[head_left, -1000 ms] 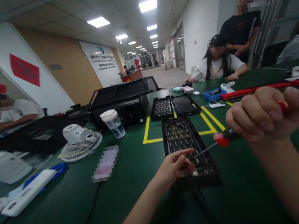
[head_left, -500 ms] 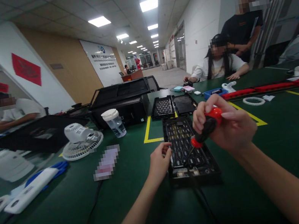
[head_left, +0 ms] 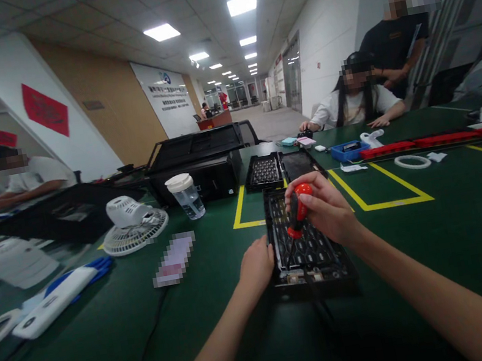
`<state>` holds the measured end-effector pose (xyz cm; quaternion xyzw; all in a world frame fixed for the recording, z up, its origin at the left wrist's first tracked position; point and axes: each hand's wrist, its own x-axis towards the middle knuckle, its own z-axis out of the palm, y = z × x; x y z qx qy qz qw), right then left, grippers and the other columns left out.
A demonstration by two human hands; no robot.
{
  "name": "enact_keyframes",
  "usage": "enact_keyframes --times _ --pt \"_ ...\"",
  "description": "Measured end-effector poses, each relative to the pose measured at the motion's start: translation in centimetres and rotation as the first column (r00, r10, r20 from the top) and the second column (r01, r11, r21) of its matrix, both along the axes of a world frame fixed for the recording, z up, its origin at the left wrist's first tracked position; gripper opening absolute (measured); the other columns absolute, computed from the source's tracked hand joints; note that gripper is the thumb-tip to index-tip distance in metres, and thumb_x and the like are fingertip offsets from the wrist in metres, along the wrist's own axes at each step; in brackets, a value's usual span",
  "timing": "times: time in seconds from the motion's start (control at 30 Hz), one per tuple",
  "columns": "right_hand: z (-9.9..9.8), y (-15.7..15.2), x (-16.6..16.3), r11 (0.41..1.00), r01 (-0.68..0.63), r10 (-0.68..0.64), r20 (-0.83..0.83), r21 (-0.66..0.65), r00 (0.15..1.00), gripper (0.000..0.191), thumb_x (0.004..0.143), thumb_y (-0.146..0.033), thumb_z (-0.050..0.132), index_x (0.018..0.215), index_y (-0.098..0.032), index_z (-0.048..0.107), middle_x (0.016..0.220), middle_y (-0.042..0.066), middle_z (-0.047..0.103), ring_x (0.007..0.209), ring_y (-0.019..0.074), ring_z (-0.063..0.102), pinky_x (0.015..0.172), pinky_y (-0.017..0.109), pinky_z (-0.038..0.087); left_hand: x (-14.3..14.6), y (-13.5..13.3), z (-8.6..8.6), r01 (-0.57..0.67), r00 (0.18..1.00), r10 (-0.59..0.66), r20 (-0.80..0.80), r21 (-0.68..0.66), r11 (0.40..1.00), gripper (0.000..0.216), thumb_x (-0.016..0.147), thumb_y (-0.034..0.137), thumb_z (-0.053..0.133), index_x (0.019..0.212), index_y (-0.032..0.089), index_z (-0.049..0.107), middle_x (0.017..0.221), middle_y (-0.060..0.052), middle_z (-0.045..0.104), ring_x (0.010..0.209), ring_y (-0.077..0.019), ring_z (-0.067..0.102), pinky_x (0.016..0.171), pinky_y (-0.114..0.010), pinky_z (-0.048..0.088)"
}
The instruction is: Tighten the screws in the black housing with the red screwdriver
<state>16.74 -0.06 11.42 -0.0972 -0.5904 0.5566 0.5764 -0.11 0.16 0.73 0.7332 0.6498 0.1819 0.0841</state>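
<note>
In front of me lies a shallow black case (head_left: pixel 317 256) with rows of small dark rounded pieces inside. My left hand (head_left: pixel 257 266) is closed at its left edge, the fingertips partly hidden against the side. Above the case, my right hand (head_left: pixel 330 205) grips a red-and-black screwdriver (head_left: pixel 298 211). Its shaft slants down toward the lower left of the rows; the tip is hard to make out. A dark cable runs from the case's near edge toward me.
Behind the case stand an open black box of small pieces (head_left: pixel 265 171) and a large black case (head_left: pixel 203 178). On the left are a bottle (head_left: pixel 188 199), a white fan (head_left: pixel 135 227) and a phone (head_left: pixel 175 259). A blue tray (head_left: pixel 348 152) sits right; co-workers are around the table.
My right hand has moved left and lower with the screwdriver, which now stands more upright over the case. My left hand has closed in against the case's left edge.
</note>
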Motion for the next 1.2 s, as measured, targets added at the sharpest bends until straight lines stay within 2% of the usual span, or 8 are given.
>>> enact_keyframes --times 0.27,0.83,1.2 --pt "-1.1 0.4 -0.6 1.0 -0.014 0.015 0.027 -0.016 1.0 0.015 0.08 -0.019 0.052 0.094 -0.02 0.047 0.091 0.004 0.054 0.076 0.0123 0.054 0.069 0.028 0.047 0.1 -0.3 0.3 0.013 0.999 -0.014 -0.045 -0.038 0.999 0.029 0.087 0.028 0.029 0.109 0.02 0.046 0.1 -0.007 0.062 0.093 -0.017 0.058 0.08 -0.027 0.041" --pt "-1.4 0.5 -0.8 0.999 -0.031 0.031 -0.001 -0.017 1.0 0.014 0.081 -0.015 0.049 0.094 -0.02 0.048 0.092 0.003 0.054 0.079 0.0122 0.054 0.07 0.027 0.046 0.1 -0.5 0.3 0.005 0.996 -0.009 -0.091 -0.036 0.999 0.03 0.088 0.029 0.026 0.11 0.021 0.045 0.099 -0.006 0.062 0.092 -0.0173 0.058 0.078 -0.028 0.042" --pt "-1.2 0.4 -0.8 1.0 0.004 -0.004 0.025 -0.023 1.0 0.014 0.08 -0.019 0.051 0.093 -0.02 0.047 0.091 0.003 0.054 0.077 0.0127 0.054 0.069 0.028 0.048 0.1 -0.5 0.3 0.002 0.997 -0.005 -0.076 -0.037 0.999 0.03 0.088 0.031 0.027 0.11 0.021 0.045 0.098 -0.007 0.062 0.091 -0.018 0.059 0.078 -0.028 0.042"
